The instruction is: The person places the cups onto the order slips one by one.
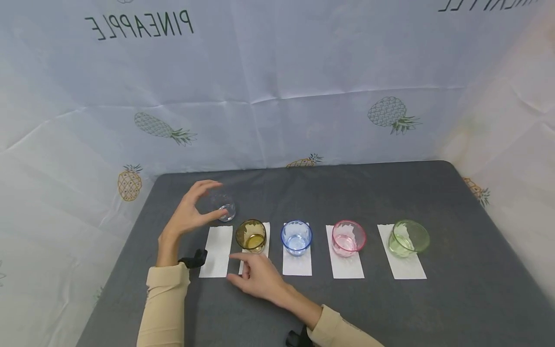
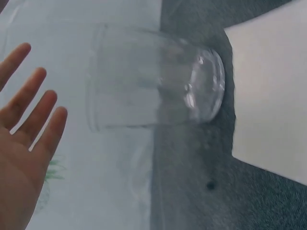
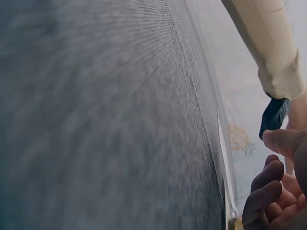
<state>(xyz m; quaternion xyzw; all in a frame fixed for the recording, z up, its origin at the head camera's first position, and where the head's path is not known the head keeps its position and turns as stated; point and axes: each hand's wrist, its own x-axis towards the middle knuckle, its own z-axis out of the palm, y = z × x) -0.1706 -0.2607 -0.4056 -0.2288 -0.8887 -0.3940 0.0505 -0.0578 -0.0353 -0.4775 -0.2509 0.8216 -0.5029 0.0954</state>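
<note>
A clear glass (image 1: 223, 208) stands on the dark table behind the leftmost white paper (image 1: 217, 250). My left hand (image 1: 192, 209) is around its left side, thumb and fingers spread wide. In the left wrist view, a gap shows between the fingers (image 2: 36, 103) and the clear glass (image 2: 158, 79). My right hand (image 1: 259, 277) hovers in front of the amber glass (image 1: 251, 236), index finger and thumb apart, other fingers loosely curled, holding nothing. The right wrist view shows part of this right hand (image 3: 278, 182) at the right edge.
To the right, a blue glass (image 1: 297, 238), a pink glass (image 1: 348, 238) and a green glass (image 1: 407, 238) stand in a row, each on a white paper. A pineapple-print cloth (image 1: 277, 130) hangs behind the table (image 1: 368, 308).
</note>
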